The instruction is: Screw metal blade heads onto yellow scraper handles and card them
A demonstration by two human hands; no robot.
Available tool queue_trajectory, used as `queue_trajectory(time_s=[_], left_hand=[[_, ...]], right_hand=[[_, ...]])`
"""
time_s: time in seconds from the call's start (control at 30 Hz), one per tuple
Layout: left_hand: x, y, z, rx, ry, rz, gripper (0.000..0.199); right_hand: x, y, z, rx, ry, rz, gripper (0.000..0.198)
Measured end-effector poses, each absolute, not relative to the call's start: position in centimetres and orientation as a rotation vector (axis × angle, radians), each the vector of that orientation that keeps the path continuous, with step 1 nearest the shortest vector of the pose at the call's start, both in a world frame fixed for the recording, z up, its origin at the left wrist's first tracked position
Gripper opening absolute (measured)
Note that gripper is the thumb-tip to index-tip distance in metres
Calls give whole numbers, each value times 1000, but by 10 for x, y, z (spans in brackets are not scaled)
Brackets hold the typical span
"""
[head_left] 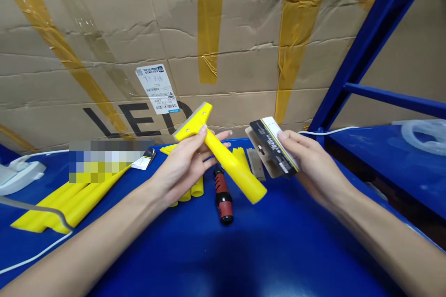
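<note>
My left hand (pixel 183 164) grips a yellow scraper (pixel 232 164) near its neck, with the thumb on top. The scraper tilts, its metal-edged head up to the left and its round handle down to the right. In my right hand (pixel 311 164) is a black, white and brown cardboard packaging card (pixel 273 146), pinched at its right side, apart from the scraper. Under the scraper a screwdriver with a red and black handle (pixel 224 199) lies on the blue table. Beyond it rest flat grey strips (pixel 257 166). More yellow scraper handles (pixel 197 188) are partly hidden behind my left hand.
Several yellow scrapers (pixel 87 199) lie at the left, partly blurred out, beside a black and white card (pixel 143 160). White cables and a white device (pixel 26 176) are at the far left. A taped cardboard box (pixel 237 28) stands behind; a blue metal frame (pixel 355 65) rises at right.
</note>
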State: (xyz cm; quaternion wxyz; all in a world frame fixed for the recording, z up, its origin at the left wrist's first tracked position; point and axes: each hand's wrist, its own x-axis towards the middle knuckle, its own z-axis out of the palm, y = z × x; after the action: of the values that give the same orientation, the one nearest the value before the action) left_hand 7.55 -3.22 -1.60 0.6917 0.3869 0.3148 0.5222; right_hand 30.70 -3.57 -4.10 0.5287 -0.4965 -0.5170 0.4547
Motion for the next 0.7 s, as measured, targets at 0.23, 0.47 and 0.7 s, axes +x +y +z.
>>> queue_trajectory(time_s=[0.23,0.47,0.7], left_hand=[[80,-30,-21,802,773,1420,11],[82,-36,-21,910,772,1482,23],[75,-33,-17,940,734,1514,23]], right_hand=[[287,-49,-36,-1077,-1203,1323,27],[282,-48,-47,-1092,-1201,1141,30],[280,-48,-49,-986,-1064,1303,39]])
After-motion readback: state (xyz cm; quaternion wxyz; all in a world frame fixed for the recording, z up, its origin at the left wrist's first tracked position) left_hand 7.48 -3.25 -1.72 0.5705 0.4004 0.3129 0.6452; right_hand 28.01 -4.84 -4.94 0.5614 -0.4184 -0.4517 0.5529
